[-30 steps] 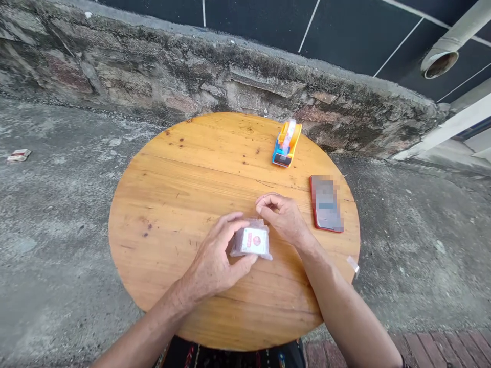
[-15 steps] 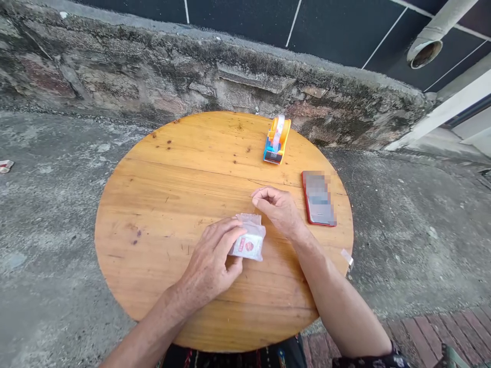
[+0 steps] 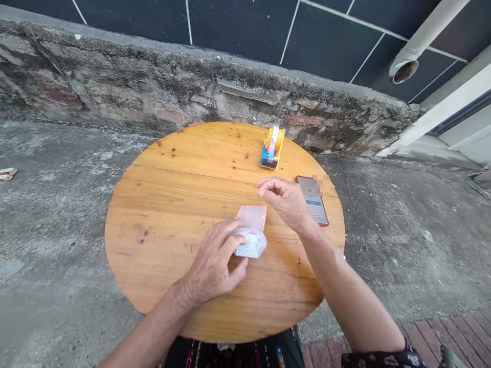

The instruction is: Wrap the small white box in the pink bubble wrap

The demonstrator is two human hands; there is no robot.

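Observation:
My left hand (image 3: 220, 255) grips a small white box (image 3: 246, 246) partly covered in clear bubble wrap, its fingers on top and thumb at the near side. Fine grey print shows on the box's near face. A loose flap of bubble wrap (image 3: 253, 216) extends beyond the box toward the far side. To the right and a little farther away, my right hand (image 3: 284, 202) is raised over the table, thumb and forefinger pinched together. Anything between those fingertips is too small to make out.
The round wooden table (image 3: 172, 204) carries a yellow and blue tape dispenser (image 3: 272, 148) at its far side. A phone in a red case (image 3: 312, 202) lies right of my right hand, partly behind the wrist. Beyond stands a low stone wall (image 3: 153, 92).
The box has been turned in my left hand; its red print gave way to grey print and more of the wrap flap shows. My right hand has moved slightly farther from the box.

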